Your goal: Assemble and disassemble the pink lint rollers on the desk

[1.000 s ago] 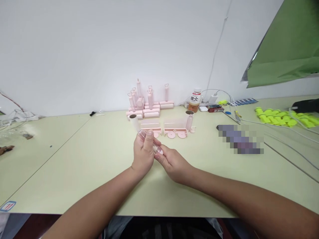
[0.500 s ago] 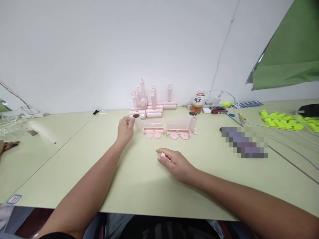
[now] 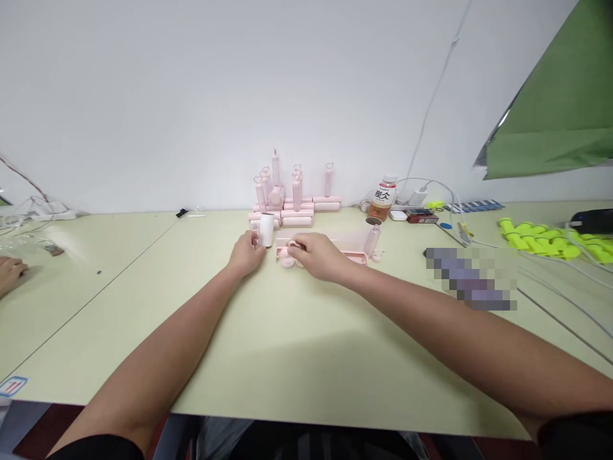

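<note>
My left hand reaches forward and pinches a small clear tube against a white paper roll that stands upright on the table. My right hand lies over the low pink holders just right of the roll. Its fingers are curled around a small pink cap, next to a pink disc. Another roll on a pink stem stands at the right end of the holders. Behind them is a stack of pink rollers with upright handles.
A drink bottle, chargers and white cables lie at the back right, with yellow-green caps beyond. A green sheet hangs at the upper right. Another person's hand rests at the far left edge.
My hands separated: the left carried the clear tube forward to the white roll, and the right then moved with the pink cap from the near table to the pink holders.
</note>
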{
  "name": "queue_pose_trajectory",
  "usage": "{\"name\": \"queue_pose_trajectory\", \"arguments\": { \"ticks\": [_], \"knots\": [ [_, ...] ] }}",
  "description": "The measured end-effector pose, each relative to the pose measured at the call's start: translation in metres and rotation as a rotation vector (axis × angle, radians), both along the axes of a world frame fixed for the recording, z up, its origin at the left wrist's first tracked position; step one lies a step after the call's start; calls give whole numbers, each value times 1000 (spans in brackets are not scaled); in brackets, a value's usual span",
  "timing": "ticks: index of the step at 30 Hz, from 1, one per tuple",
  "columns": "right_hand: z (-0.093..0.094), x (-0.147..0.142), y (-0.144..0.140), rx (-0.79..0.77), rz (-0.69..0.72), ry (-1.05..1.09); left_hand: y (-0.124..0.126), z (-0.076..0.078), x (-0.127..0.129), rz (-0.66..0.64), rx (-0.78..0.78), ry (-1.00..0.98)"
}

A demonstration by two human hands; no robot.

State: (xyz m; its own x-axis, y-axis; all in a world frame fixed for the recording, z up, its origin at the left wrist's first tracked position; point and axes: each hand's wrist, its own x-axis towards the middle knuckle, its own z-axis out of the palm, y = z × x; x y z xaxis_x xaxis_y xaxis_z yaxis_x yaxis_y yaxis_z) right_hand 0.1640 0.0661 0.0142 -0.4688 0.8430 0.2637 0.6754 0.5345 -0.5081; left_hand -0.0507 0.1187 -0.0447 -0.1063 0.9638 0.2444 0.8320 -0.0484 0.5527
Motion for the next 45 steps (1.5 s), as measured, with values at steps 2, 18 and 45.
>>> {"name": "queue_pose_trajectory", "arguments": {
  "ticks": [2, 18, 45],
  "knots": [
    [7, -18, 22, 34, -28, -152, -2, -1, -3, 4, -6, -6],
    [-9, -83, 75, 24, -117, -483, -5, -3, -10, -100, -29, -55],
    [16, -68, 116, 123, -119, -289, 4, -7, -1, -34, -27, 103]
  ]
}}
